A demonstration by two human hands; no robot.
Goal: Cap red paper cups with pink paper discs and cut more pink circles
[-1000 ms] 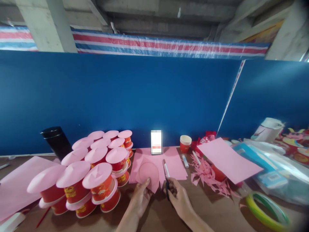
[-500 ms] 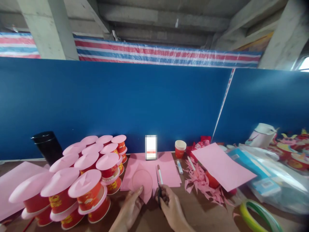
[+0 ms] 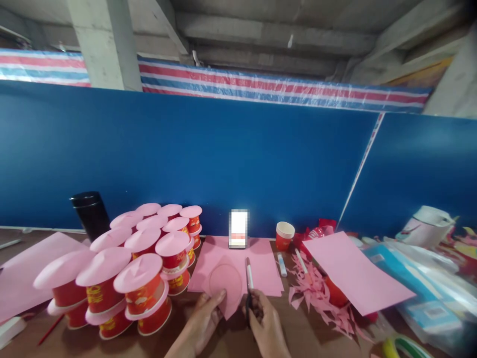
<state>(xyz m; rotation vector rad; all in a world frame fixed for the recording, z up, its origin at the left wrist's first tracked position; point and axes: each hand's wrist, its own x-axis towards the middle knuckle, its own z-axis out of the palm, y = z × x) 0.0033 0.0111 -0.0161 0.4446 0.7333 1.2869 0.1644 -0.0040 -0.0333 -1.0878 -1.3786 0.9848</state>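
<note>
My left hand (image 3: 209, 313) pinches the lower edge of a piece of pink paper (image 3: 225, 283), thumb on top. A circle is drawn on that paper, and its near end comes to a point. Closed around the black handles of a pair of scissors (image 3: 248, 304) is my right hand (image 3: 264, 318), just right of the paper. The blades point away from me, partly hidden beside a marker (image 3: 249, 272). Beneath lie larger pink sheets (image 3: 263, 258) on the brown table.
On the left stand several stacked red cups with pink paper discs (image 3: 138, 272) and a black flask (image 3: 90, 214). A phone (image 3: 238, 228) leans on the blue partition. Right are a red cup (image 3: 284, 235), a glue stick (image 3: 282, 265), pink paper scraps (image 3: 313, 293), and plastic-wrapped packs (image 3: 417, 283).
The view has swung slightly left, so things sit further right. The scissors have shifted against the paper's right side; both hands keep their holds.
</note>
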